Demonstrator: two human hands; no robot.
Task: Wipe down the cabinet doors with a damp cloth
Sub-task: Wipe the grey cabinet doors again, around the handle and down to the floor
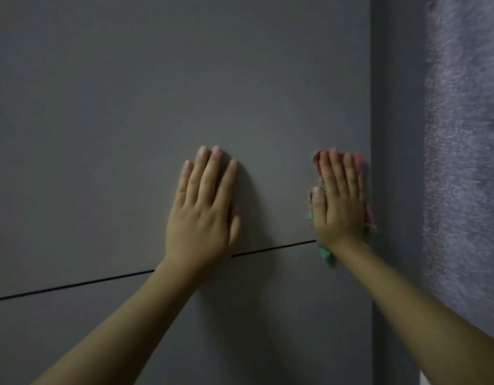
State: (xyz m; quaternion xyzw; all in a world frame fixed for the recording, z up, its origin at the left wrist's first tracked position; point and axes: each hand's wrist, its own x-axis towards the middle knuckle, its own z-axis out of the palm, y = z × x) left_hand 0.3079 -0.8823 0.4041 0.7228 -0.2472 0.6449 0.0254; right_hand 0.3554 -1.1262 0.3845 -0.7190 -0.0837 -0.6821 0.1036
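both forearms come in from 6 o'clock, nearest the lens, reaching up to a grey cabinet door [157,107]. left hand [204,209] lies flat on the door near centre, fingers straight and slightly fanned, holding nothing, just bracing. right hand [339,201] at about 3 o'clock of the left one, fingers straight and close together, palm pressing a cloth [358,162] against the door. cloth is pink at the top and right edge, green at the bottom left below the wrist; most of it is hidden under the hand. it sits right at the door's right edge, beside a darker side panel [396,162]. thin dark seam [73,286] runs across, splitting upper door from lower door [101,343]; the heel of the right hand is on that seam.

step in hand looks like wiping the upper door's right margin. to do it well: keep the palm flat, even pressure, overlapping strokes, run along the edge and the seam where dirt collects, left hand steadying so the door does not flex. textured wall [462,162] at far 3 o'clock.

containers: none in view, no bucket or basin visible.
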